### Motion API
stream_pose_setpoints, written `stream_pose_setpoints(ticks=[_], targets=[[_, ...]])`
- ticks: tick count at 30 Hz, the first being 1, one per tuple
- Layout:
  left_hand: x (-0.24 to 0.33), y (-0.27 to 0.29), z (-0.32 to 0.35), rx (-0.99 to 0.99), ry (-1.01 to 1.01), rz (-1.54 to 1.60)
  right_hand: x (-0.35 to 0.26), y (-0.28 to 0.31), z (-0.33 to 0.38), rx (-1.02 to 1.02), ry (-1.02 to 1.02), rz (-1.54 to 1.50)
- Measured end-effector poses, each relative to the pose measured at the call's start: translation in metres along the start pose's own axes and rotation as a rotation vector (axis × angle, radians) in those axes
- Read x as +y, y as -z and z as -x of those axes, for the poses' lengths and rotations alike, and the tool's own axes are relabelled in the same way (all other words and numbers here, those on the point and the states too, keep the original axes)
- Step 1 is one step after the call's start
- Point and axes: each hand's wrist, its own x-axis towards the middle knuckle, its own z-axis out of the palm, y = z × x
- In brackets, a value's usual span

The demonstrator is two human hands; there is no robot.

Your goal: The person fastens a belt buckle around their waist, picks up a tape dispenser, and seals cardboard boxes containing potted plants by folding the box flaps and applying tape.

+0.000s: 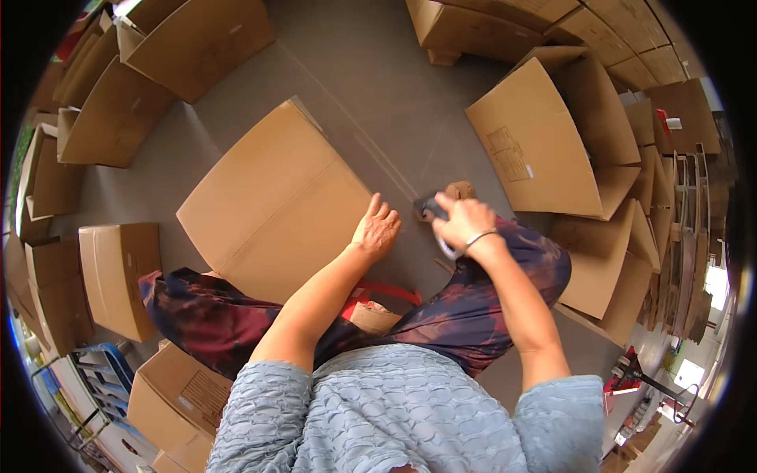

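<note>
In front of me lies a large brown cardboard box (276,197), turned at an angle, with a seam running across its upper face. My left hand (377,227) is at the right edge of this box, fingers stretched out and no object in it. To the right of the box, my right hand (465,223) is closed around the dark handle of a tape dispenser (426,206); a brown roll shows just beyond the fingers. The dispenser is held above my right knee, apart from the box. Part of it is hidden by my hand.
Open cardboard boxes stand at right (536,142) and upper left (118,110). A smaller box (118,276) is beside my left knee. Stacked cartons (615,31) fill the upper right. Between my legs are a red strap (394,291) and a brown piece (374,318).
</note>
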Motion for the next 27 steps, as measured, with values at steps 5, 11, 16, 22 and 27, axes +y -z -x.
stream_pose_setpoints(ticks=[5,11,16,22,27], targets=[[0.014,-0.015,-0.018,-0.216,0.022,-0.214,0.008,0.069,-0.009,0.269,0.048,-0.179],[0.030,-0.017,-0.049,-0.401,0.228,-0.159,-0.032,0.088,-0.028,0.347,0.096,-0.244],[0.028,-0.021,-0.062,-0.294,0.430,-0.039,-0.049,0.097,-0.031,0.400,0.252,-0.339],[-0.022,0.010,-0.083,-0.566,0.387,0.117,-0.047,0.104,-0.043,0.380,0.207,-0.291],[-0.132,0.048,-0.075,-0.344,0.028,-0.038,-0.044,0.112,-0.043,0.384,0.241,-0.335]])
